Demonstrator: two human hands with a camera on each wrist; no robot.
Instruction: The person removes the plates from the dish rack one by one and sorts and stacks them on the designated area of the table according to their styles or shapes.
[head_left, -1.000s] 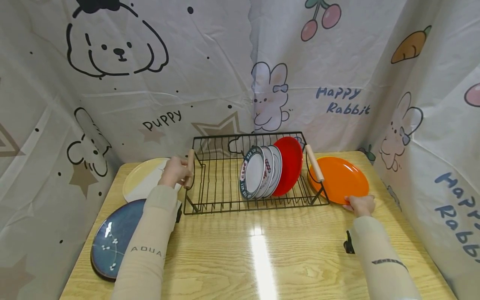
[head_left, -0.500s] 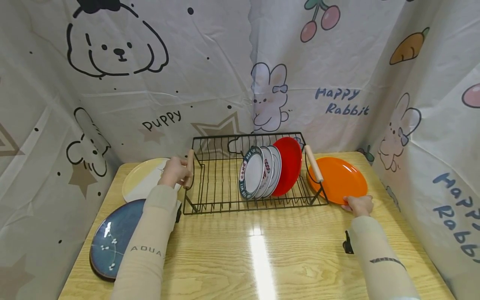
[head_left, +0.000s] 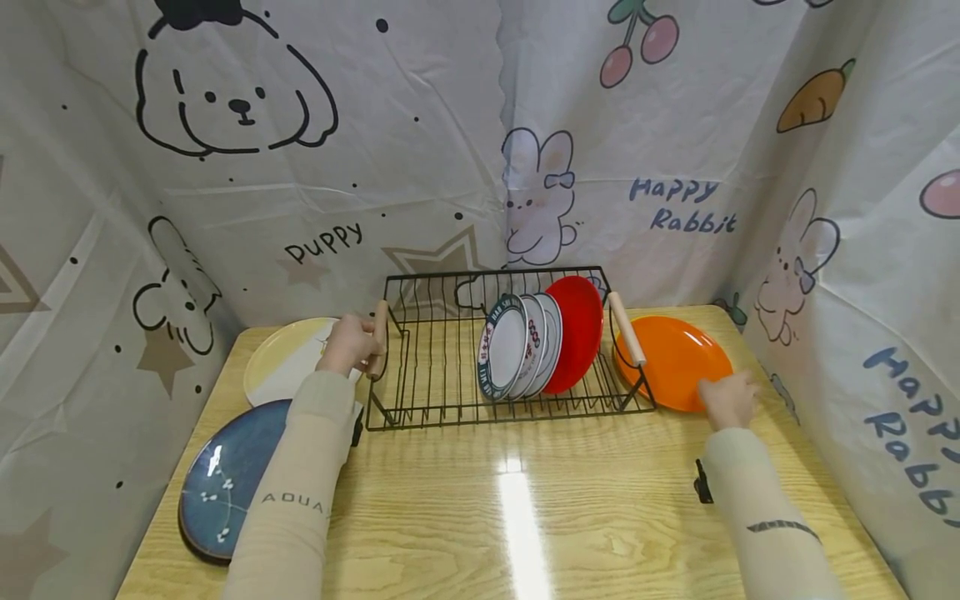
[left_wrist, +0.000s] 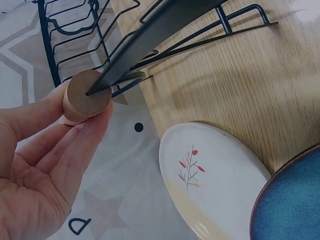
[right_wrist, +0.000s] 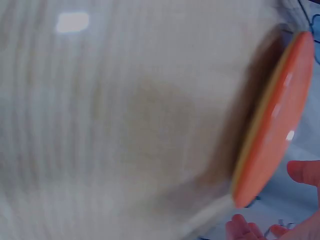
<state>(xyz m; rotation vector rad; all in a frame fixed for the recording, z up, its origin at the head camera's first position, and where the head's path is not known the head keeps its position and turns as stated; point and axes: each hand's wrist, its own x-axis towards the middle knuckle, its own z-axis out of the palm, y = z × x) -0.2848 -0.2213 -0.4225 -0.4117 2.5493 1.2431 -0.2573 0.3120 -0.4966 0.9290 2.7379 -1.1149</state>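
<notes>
My left hand (head_left: 348, 343) pinches the wooden handle (left_wrist: 87, 97) at the left end of the black wire dish rack (head_left: 495, 271). Thumb and fingertips lie on opposite sides of the handle in the left wrist view. At the right, an orange plate (head_left: 678, 358) lies flat on the table, its left part behind the rack's end. Over its near right rim is my right hand (head_left: 730, 400), holding nothing. In the right wrist view, the thumb (right_wrist: 302, 172) and fingers (right_wrist: 240, 227) are spread apart, off the orange rim.
Several patterned white plates (head_left: 504, 346) and a red plate (head_left: 576, 333) stand on edge in the rack. Left of it lie a white-and-yellow plate (head_left: 281, 358) and a blue plate (head_left: 232, 492), partly hidden by the left sleeve. A printed curtain (head_left: 450, 125) surrounds the wooden table (head_left: 585, 508).
My right hand has let go of the orange plate's rim and lifted slightly up and to the right. The left hand keeps its hold on the handle.
</notes>
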